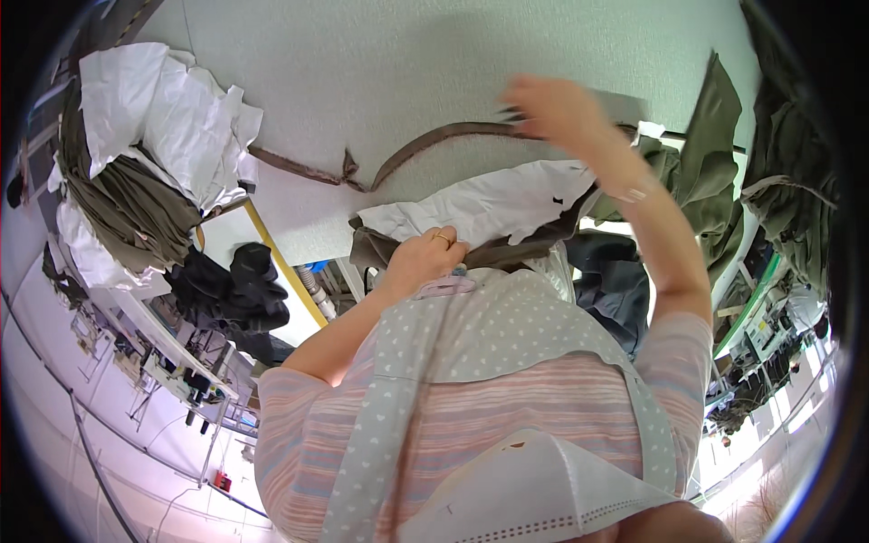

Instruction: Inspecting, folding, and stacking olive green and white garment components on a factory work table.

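Our left hand, at about six o'clock on the desk, presses closed onto the brown cloth under a white paper pattern. Our right hand, up at one o'clock, pinches the end of a brown fabric strip curving across the desk. Olive garments hang at three o'clock.

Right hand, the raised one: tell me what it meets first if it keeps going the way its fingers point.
The right hand points left along the pale table; its fingertips already seem to touch the long brown fabric strap. Beyond lies bare tabletop, though depth is unclear.
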Tool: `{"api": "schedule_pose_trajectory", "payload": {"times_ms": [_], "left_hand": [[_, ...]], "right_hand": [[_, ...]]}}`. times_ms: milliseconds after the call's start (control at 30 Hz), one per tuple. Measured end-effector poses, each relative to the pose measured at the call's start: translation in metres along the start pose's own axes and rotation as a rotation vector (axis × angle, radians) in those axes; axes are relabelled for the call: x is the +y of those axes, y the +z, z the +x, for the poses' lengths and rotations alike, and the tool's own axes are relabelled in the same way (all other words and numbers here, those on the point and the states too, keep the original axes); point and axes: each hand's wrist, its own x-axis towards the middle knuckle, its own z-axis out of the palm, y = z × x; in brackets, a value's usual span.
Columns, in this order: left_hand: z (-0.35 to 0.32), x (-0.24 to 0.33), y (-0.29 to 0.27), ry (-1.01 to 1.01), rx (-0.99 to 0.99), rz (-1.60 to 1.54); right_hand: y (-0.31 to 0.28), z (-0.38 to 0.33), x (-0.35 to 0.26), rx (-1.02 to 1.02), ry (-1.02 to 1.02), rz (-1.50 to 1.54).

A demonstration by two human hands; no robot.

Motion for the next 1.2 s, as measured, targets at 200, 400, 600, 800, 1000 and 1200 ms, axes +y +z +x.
{"api": "schedule_pose_trajectory", "payload": {"times_ms": [200,400,600,800,1000,1200], "left_hand": [[-0.01,-0.007,0.005,0.063,0.177,-0.019],[-0.012,-0.023,0.013,-0.044,0.08,-0.203],[0.009,-0.04,0.006,-0.017,-0.063,-0.302],[0.031,-0.047,0.002,-0.029,-0.215,-0.319],[0.032,-0.047,0.01,0.008,-0.188,-0.315],[0.03,-0.047,0.007,-0.082,-0.144,-0.375]], "right_hand": [[0.145,0.094,-0.07,-0.238,-0.357,-0.029],[0.116,0.167,-0.083,-0.307,0.097,0.721],[-0.171,0.114,0.046,0.275,-0.332,0.703],[-0.31,0.054,0.038,-0.242,-0.452,1.697],[-0.295,0.135,0.039,0.271,-0.009,0.921],[-0.332,0.167,0.016,0.287,-0.088,0.891]]}}
